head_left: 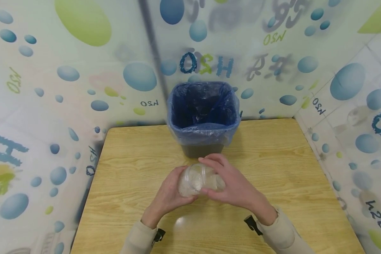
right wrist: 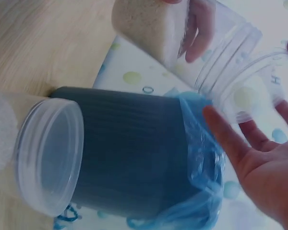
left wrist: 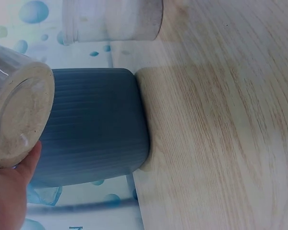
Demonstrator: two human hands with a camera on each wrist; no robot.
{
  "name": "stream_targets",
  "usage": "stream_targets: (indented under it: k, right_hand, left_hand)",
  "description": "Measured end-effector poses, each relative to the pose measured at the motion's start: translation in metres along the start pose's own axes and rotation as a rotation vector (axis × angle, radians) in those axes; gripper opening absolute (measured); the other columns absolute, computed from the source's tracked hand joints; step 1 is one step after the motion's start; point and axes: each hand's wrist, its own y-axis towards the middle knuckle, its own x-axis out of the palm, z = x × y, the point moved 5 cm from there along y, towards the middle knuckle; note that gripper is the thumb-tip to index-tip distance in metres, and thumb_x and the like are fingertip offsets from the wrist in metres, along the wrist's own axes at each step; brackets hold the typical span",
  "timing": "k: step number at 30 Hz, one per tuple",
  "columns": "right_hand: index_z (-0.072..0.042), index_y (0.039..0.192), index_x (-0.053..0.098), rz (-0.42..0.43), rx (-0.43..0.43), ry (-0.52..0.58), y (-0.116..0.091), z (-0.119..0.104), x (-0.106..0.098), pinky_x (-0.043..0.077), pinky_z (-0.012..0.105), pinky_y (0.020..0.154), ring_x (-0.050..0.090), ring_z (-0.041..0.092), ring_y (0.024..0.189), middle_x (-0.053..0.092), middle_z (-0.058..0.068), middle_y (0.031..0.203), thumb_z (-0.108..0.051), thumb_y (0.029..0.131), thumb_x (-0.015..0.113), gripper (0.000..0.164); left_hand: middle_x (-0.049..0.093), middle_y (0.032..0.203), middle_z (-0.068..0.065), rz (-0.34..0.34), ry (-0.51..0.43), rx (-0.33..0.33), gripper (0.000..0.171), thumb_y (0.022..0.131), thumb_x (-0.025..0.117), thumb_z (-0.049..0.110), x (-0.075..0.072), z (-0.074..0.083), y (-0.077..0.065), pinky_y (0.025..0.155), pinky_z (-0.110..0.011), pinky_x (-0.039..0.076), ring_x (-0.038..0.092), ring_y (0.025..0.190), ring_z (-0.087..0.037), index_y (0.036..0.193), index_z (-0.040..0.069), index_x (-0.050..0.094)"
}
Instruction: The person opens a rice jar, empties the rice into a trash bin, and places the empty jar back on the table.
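My left hand (head_left: pixel 169 193) grips a clear plastic jar (head_left: pixel 186 182) by its sides. The jar is tilted, and the right wrist view shows pale, rice-like grains (right wrist: pixel 146 31) inside it. At its mouth, my right hand (head_left: pixel 236 185) holds a clear round lid (right wrist: pixel 245 91) by the rim, fingers spread around it. Whether the lid touches the jar's threads I cannot tell. A second clear jar (right wrist: pixel 50 158), capped and with white contents, stands nearer the right wrist camera. In the head view the hands and held jar largely hide it.
Behind the hands, a dark grey bin (head_left: pixel 203 151) lined with a blue plastic bag (head_left: pixel 206 134) stands at the back of the wooden table (head_left: pixel 136 151). Patterned walls (head_left: pixel 114 70) with blue and green spots enclose the back and sides.
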Motion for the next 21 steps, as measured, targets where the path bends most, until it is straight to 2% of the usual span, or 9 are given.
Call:
stream_targets:
  k: [5, 9, 11, 13, 15, 18, 20, 21]
  right_hand:
    - [-0.015, 0.147, 0.054, 0.119, -0.020, 0.202, -0.017, 0.012, -0.017, 0.056, 0.038, 0.097, 0.052, 0.023, 0.131, 0.046, 0.009, 0.146, -0.011, 0.085, 0.085, 0.070]
    - [-0.003, 0.141, 0.055, 0.269, -0.073, 0.305, -0.035, 0.028, -0.037, 0.054, 0.031, 0.099, 0.055, 0.022, 0.130, 0.050, 0.012, 0.143, -0.020, 0.091, 0.082, 0.060]
    - [0.005, 0.140, 0.052, 0.357, -0.104, 0.363, -0.044, 0.036, -0.049, 0.053, 0.028, 0.100, 0.058, 0.022, 0.128, 0.052, 0.013, 0.142, -0.024, 0.093, 0.080, 0.062]
    - [0.012, 0.141, 0.045, 0.445, -0.110, 0.413, -0.055, 0.049, -0.058, 0.051, 0.027, 0.103, 0.059, 0.024, 0.127, 0.053, 0.016, 0.142, -0.018, 0.094, 0.078, 0.065]
    - [0.015, 0.141, 0.039, 0.527, -0.044, 0.429, -0.066, 0.066, -0.066, 0.048, 0.025, 0.105, 0.059, 0.023, 0.127, 0.052, 0.019, 0.141, -0.005, 0.093, 0.076, 0.063]
    - [0.013, 0.139, 0.036, 0.603, 0.196, 0.346, -0.084, 0.100, -0.069, 0.043, 0.020, 0.106, 0.055, 0.022, 0.128, 0.051, 0.020, 0.141, 0.006, 0.091, 0.074, 0.061]
    - [0.008, 0.137, 0.038, 0.593, 0.387, 0.235, -0.095, 0.123, -0.066, 0.041, 0.019, 0.104, 0.053, 0.023, 0.129, 0.051, 0.018, 0.141, 0.000, 0.092, 0.075, 0.059]
    - [0.007, 0.135, 0.039, 0.572, 0.468, 0.179, -0.100, 0.136, -0.063, 0.041, 0.022, 0.105, 0.051, 0.025, 0.130, 0.051, 0.017, 0.142, -0.006, 0.093, 0.077, 0.058]
  left_hand:
    - [0.062, 0.131, -0.011, 0.028, -0.006, 0.000, 0.099, 0.058, 0.099, 0.030, -0.001, 0.000, -0.001, 0.094, -0.048, 0.055, 0.063, 0.115, -0.028, 0.140, 0.005, 0.051]
    - [0.063, 0.130, -0.013, 0.053, -0.006, -0.017, 0.100, 0.056, 0.100, 0.029, -0.002, -0.001, -0.002, 0.095, -0.049, 0.055, 0.063, 0.115, -0.029, 0.139, 0.003, 0.051]
    - [0.063, 0.130, -0.014, 0.062, -0.013, -0.032, 0.100, 0.056, 0.100, 0.028, -0.003, -0.002, -0.003, 0.096, -0.050, 0.055, 0.063, 0.116, -0.030, 0.139, 0.002, 0.051]
    - [0.063, 0.131, -0.015, 0.071, -0.031, -0.050, 0.100, 0.056, 0.099, 0.026, -0.005, -0.003, -0.003, 0.095, -0.051, 0.054, 0.063, 0.116, -0.031, 0.140, 0.002, 0.051]
    - [0.063, 0.131, -0.014, 0.079, -0.045, -0.059, 0.099, 0.056, 0.099, 0.025, -0.006, -0.003, -0.004, 0.095, -0.051, 0.054, 0.063, 0.116, -0.031, 0.140, 0.002, 0.051]
    - [0.063, 0.131, -0.013, 0.089, -0.063, -0.077, 0.100, 0.056, 0.100, 0.024, -0.008, -0.005, -0.005, 0.094, -0.052, 0.054, 0.063, 0.116, -0.029, 0.141, 0.004, 0.051]
    - [0.063, 0.130, -0.013, 0.095, -0.067, -0.087, 0.100, 0.056, 0.100, 0.025, -0.009, -0.006, -0.006, 0.095, -0.052, 0.054, 0.063, 0.116, -0.029, 0.140, 0.005, 0.051]
    - [0.063, 0.130, -0.013, 0.097, -0.068, -0.093, 0.100, 0.056, 0.100, 0.025, -0.009, -0.007, -0.007, 0.095, -0.052, 0.054, 0.063, 0.115, -0.029, 0.140, 0.005, 0.051]
